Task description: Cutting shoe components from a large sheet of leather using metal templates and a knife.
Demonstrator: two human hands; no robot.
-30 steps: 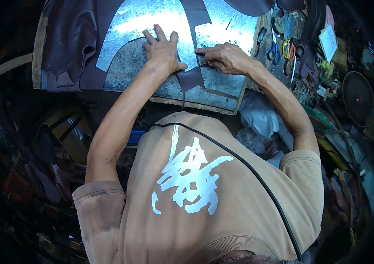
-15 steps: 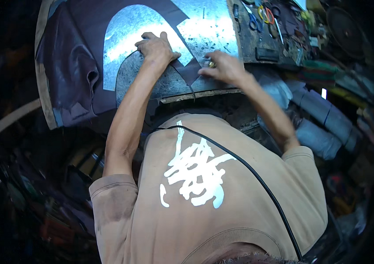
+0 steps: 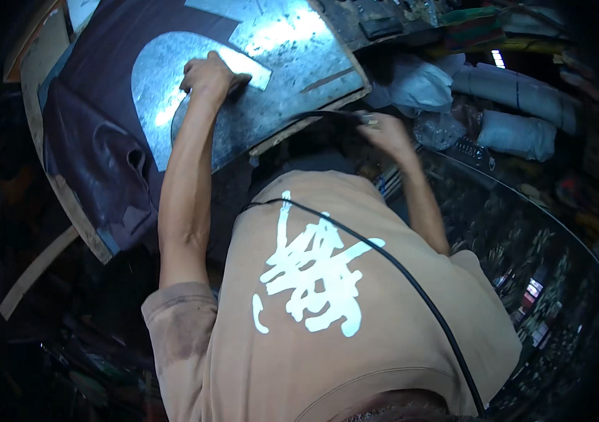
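My left hand (image 3: 209,76) rests on a shiny, arch-shaped grey metal sheet (image 3: 150,91), thumb stretched out to the right and fingers apart. Under that sheet spreads dark purple-brown leather (image 3: 113,67), wrinkled and folded at the left. Past the table's front edge, my right hand (image 3: 384,133) is closed and smeared by motion. A dark strip (image 3: 320,114), seemingly leather, runs leftward from its fingers along the table edge. Speckled metal tabletop (image 3: 257,112) shows inside the arch.
Clear plastic bags (image 3: 419,84) and a wrapped roll (image 3: 518,95) lie at the right. A dark block (image 3: 380,27) sits on the bench at the far right. A wooden strip (image 3: 39,271) juts out at the left.
My right hand has moved off the tabletop toward me, with the dark strip trailing from it. The left hand stays on the arched sheet. The whole view has shifted.
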